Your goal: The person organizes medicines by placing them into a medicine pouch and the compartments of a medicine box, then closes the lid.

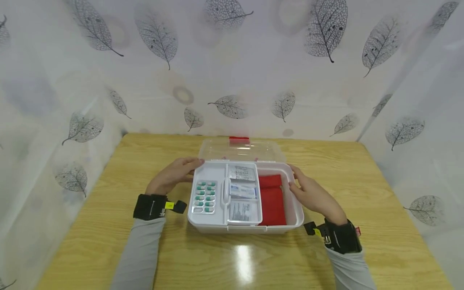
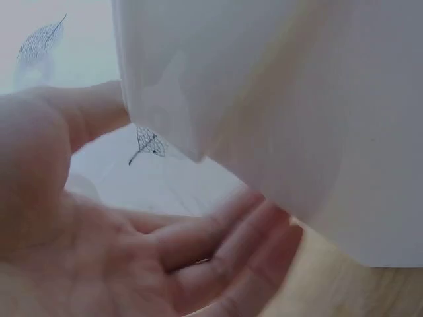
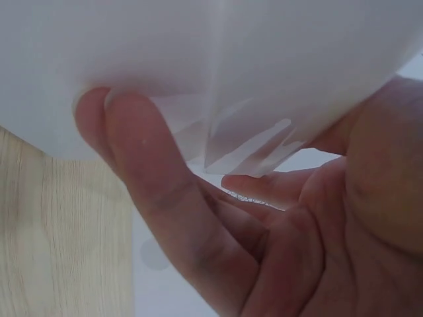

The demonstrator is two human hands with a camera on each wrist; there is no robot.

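While the white box (image 1: pixel 245 225) sits mid-surface (image 1: pixel 145 257) w/ clear lid (image 1: pixel 241 150) open, left hand (image 1: pixel 173 174) and right hand (image 1: pixel 312 194) flank it, fingers relaxed, touching its side walls, clamped on nothing.

White medicine box (image 1: pixel 246 225), open on the wooden table, both hands at its sides.
I see the clear lid (image 1: pixel 241 150) tipped back behind it, red latch (image 1: pixel 239 139) at the far edge. A white inner tray (image 1: pixel 225 195) with a handle fills the left part, holding a green-pill blister pack (image 1: pixel 204 196) and three flat packets in a column. A red pouch (image 1: pixel 272 199) lies in the right part. My left hand (image 1: pixel 174 174) touches the left far corner, right hand (image 1: pixel 313 195) the right wall.
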